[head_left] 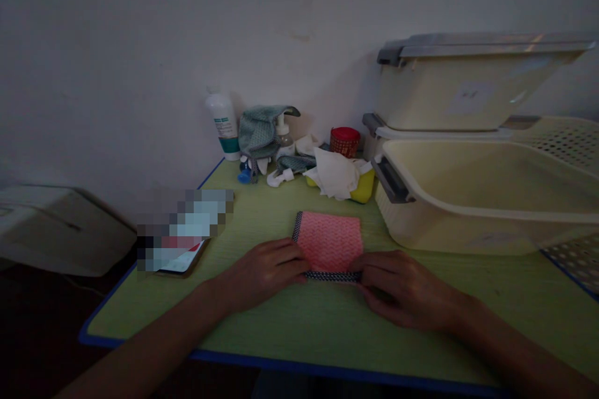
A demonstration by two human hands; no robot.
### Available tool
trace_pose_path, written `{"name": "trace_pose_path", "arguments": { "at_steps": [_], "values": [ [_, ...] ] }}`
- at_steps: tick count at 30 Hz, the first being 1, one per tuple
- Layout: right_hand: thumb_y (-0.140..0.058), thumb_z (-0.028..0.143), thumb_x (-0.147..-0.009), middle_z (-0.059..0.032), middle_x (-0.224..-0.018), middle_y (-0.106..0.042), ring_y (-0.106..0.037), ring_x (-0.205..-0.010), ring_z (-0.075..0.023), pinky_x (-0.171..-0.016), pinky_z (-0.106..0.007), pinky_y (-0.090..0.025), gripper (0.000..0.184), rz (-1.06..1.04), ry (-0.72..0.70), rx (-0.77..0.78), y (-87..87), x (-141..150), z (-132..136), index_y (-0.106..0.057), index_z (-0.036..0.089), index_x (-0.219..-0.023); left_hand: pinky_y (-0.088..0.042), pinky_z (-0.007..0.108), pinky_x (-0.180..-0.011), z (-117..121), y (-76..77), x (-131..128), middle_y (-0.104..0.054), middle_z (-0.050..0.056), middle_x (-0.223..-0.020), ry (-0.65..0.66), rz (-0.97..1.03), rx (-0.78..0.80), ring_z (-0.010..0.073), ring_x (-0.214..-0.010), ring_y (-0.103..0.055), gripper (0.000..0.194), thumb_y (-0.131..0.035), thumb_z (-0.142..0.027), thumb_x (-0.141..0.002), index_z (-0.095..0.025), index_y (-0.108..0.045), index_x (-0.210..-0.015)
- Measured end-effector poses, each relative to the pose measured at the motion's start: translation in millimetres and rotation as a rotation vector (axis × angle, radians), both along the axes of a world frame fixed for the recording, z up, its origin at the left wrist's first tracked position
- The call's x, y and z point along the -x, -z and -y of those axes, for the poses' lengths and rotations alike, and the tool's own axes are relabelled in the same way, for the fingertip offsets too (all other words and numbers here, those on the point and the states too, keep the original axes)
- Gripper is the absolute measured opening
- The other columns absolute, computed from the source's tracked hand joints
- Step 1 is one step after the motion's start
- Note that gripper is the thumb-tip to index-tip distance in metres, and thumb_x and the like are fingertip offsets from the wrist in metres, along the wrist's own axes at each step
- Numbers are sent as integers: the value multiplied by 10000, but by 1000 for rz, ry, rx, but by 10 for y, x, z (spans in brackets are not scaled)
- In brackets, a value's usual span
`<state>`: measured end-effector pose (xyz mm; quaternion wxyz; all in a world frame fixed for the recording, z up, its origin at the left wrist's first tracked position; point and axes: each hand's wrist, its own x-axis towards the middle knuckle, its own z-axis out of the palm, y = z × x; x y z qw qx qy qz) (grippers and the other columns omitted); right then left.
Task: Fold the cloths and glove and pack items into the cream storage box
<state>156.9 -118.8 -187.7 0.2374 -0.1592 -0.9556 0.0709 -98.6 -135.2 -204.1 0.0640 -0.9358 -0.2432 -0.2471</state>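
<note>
A pink textured cloth [330, 240] with a black-and-white patterned border, looking folded into a small square, lies in the middle of the green table. My left hand [277, 271] pinches its near left corner, fingers pressed together on the patterned edge. At the near right corner, my right hand [397, 287] grips the same edge between thumb and fingers. The near border stretches straight between both hands. My fingers cover the two near corners.
A phone [191, 243], partly blurred out, lies left. Behind stand a white bottle [223, 128], a grey-green cloth [259, 131], tissues [334, 171] and a red container [345, 141]. An uncovered cream bin [421, 224] and a lidded bin [440, 87] occupy the right. The table [281, 330] has a blue edge.
</note>
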Motion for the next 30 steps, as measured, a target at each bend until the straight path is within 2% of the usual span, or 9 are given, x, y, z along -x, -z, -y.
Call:
{"name": "trace_pose_path", "arguments": {
  "at_steps": [7, 13, 20, 30],
  "values": [
    [-376, 189, -934, -40, -685, -613, -569, -606, -117, -557, -228, -436, 286, 35, 7, -87, 37, -10, -20, -569, 154, -726, -541, 285, -711, 35, -4, -6, -682, 70, -825, -1, -39, -140, 151, -748, -614, 212, -391, -92, -904, -88, -595, -960],
    [-352, 233, -953, -42, -678, -612, -564, -594, -119, -542, -235, -445, 330, 51, 9, -114, 45, -11, -29, -579, 156, -727, -541, 299, -710, 58, -10, -2, -676, 82, -854, 0, -19, -32, 162, -758, -612, 192, -429, -150, -879, -105, -586, -980],
    [-343, 174, -937, -57, -719, -638, -592, -631, -121, -575, -238, -463, 313, 60, 14, -60, 12, -9, -14, -565, 161, -716, -529, 277, -728, 2, -3, 3, -675, 61, -820, -19, -13, -46, 144, -755, -616, 230, -379, -194, -938, -116, -595, -938],
    [-317, 180, -947, -57, -728, -654, -615, -656, -128, -598, -248, -486, 334, 101, 47, -109, 27, -33, -20, -601, 158, -772, -521, 274, -674, -7, -11, 0, -659, 42, -775, -13, 0, -12, 145, -709, -604, 234, -386, -213, -937, -117, -596, -899]
  ]
}}
